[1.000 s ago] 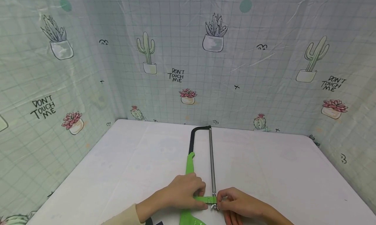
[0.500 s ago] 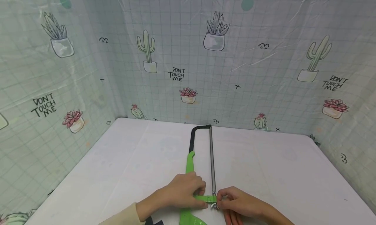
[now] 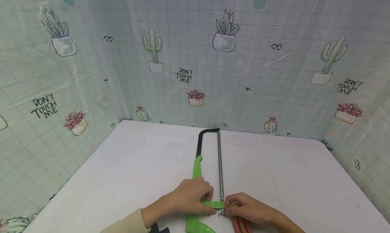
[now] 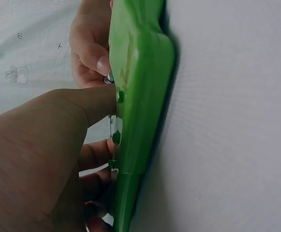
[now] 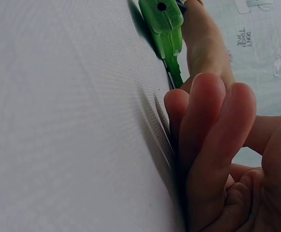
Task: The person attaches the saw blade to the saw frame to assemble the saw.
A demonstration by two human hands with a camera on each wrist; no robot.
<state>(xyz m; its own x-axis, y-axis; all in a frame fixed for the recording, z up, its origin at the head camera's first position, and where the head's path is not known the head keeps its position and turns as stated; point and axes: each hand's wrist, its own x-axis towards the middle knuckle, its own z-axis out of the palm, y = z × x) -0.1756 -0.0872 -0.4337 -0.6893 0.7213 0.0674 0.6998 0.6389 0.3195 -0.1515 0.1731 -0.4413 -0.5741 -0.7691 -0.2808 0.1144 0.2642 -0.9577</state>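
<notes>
A hacksaw [image 3: 197, 168] with a green grip and a black front frame lies flat on the white table, its far end pointing away from me. Its silver blade [image 3: 220, 165] runs along the right side. My left hand [image 3: 190, 196] holds the green frame down, thumb and fingers curled over it near the cross arm. At the near end of the blade, my right hand [image 3: 248, 209] pinches at the small metal wing nut [image 3: 222, 212]; its fingertips partly cover the nut. In the right wrist view the lower fingers [image 5: 210, 121] rest along the tabletop.
A white table [image 3: 274, 179] spreads around the saw. Patterned cloth [image 3: 170, 57] with cactus drawings hangs behind it and at both sides. A small dark object [image 3: 159, 229] shows at the bottom edge beside the left wrist, only partly in view.
The head view tilts slightly, so the backdrop shifts a little upward. Both hands stay in the same places on the hacksaw, with no clear finger movement.
</notes>
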